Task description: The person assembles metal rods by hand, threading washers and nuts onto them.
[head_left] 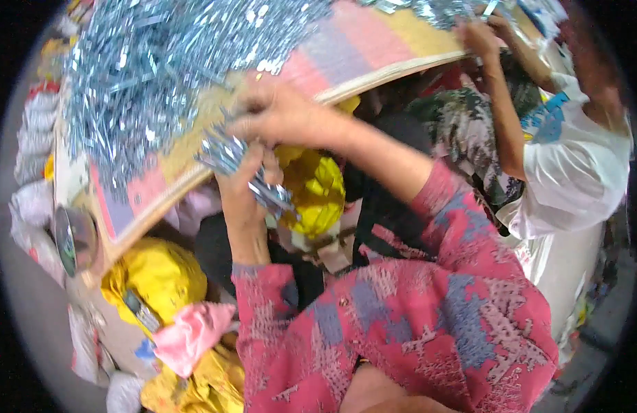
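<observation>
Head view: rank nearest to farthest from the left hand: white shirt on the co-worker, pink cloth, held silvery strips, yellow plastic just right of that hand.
From the left hand, as the head view shows it:
1. Silvery strips: in its grip.
2. Yellow plastic: just right.
3. Pink cloth: lower left.
4. White shirt: far right, on the co-worker.

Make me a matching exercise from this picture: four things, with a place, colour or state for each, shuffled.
1. left hand
2. big pile of strips
3. pink cloth
4. co-worker's shirt

A. white
B. lower left, beside yellow plastic
C. closed around a silvery bundle
D. on the striped tabletop

Pairs: 1-C, 2-D, 3-B, 4-A
</observation>
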`<state>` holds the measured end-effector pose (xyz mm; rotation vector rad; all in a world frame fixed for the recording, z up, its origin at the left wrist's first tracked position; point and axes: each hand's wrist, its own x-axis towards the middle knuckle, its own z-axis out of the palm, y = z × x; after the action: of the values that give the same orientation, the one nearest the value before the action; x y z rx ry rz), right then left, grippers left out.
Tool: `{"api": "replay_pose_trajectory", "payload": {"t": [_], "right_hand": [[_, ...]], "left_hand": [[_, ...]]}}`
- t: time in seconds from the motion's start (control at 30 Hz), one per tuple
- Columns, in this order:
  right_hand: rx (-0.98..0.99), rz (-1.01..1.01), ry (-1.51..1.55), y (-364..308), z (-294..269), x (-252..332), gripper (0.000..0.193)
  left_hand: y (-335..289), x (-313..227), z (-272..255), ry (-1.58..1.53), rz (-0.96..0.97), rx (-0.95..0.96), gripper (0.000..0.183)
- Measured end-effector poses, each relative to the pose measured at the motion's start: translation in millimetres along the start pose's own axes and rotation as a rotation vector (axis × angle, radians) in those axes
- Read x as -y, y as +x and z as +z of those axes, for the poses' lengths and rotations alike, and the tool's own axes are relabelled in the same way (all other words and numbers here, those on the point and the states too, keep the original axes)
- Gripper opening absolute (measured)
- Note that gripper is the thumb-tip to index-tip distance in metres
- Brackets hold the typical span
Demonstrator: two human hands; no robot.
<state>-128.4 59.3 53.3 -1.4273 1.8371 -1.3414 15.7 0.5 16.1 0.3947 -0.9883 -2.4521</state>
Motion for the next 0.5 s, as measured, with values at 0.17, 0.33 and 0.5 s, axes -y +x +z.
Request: {"api": "replay_pose_trajectory", "payload": {"t": [0.17, 0.33, 0.5], "right_hand": [[-0.057, 0.070, 0.231, -33, -34, 13, 0.019], [-0.327, 0.239, 0.347, -35, -67, -15, 0.024], [-0.303, 0.327, 0.296, -33, -88, -29, 0.033]], "left_hand": [[-10, 22, 17, 0.037, -0.117, 0.028, 0.023], [-10, 40, 30, 0.086, -0.245, 0.069, 0.020], [-2, 52, 26, 0.036, -0.302, 0.017, 0.019]]}}
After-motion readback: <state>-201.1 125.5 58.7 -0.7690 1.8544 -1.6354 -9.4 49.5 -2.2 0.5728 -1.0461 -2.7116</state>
